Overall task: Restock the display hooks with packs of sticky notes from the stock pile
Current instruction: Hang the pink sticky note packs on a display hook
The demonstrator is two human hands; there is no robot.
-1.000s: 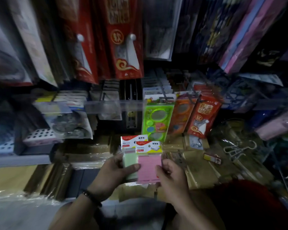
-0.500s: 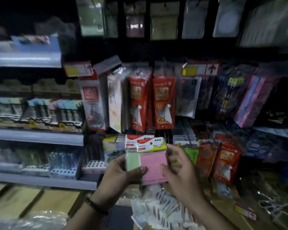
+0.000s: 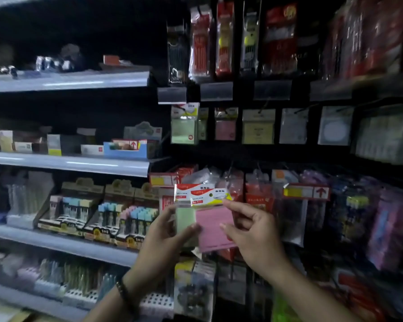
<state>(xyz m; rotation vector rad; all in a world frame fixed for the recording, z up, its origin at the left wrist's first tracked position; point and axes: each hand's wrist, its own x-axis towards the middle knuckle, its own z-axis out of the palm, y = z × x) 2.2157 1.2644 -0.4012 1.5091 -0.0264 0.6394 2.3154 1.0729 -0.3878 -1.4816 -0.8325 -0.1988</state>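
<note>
Pink paper under clear film meets the fingers of the right hand, which are curled onto the right edge of a pink pack of sticky notes. The pack is rectangular, with a red, white and yellow header card. The forefinger lies at the pack's upper corner, just below that card, and the thumb presses the front lower down, so the pack is pinched between them.

The left hand grips from the other side. Its thumb lies across the front where the pink pack overlaps a pale green pack of sticky notes of the same make, and its other fingers are hidden behind. Both packs are held upright and touching in mid-air at the middle of the view, the green one behind and to the left. A dark beaded bracelet circles the left wrist.

Just behind the packs hang crowded red and pink goods, with a red-bordered label with an arrow to the right. Higher up runs a row of hanging packs: a green hanging pack, a pink hanging pack, a yellow hanging pack, then white ones. What they hang from is too dim to make out. Clear plastic label strips sit above that row, and long red and dark packets hang over those.

To the left, grey-blue shelves carry a light blue cardboard tray and, one level down, display boxes with pastel-capped items.
</note>
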